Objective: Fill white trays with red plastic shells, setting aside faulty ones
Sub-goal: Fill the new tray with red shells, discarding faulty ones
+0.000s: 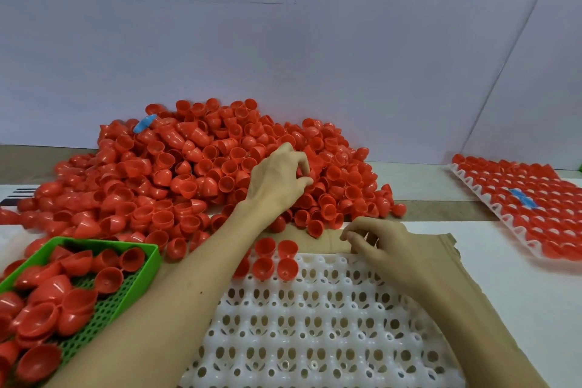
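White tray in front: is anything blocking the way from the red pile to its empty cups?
Mostly no. The left hand pinches a shell in the pile; the white tray lies just nearer. Only the right hand rests at its far edge, beside the seated shells; the rest stands open.

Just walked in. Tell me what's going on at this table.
A person is sorting red plastic shells. The left hand grips one shell in the big loose heap of red shells, while the right hand rests loosely curled, holding nothing, at the far edge of the white perforated plastic tray. That tray holds only a few shells at its far left corner. A green perforated basket holds set-aside shells, and a full tray sits to the right.
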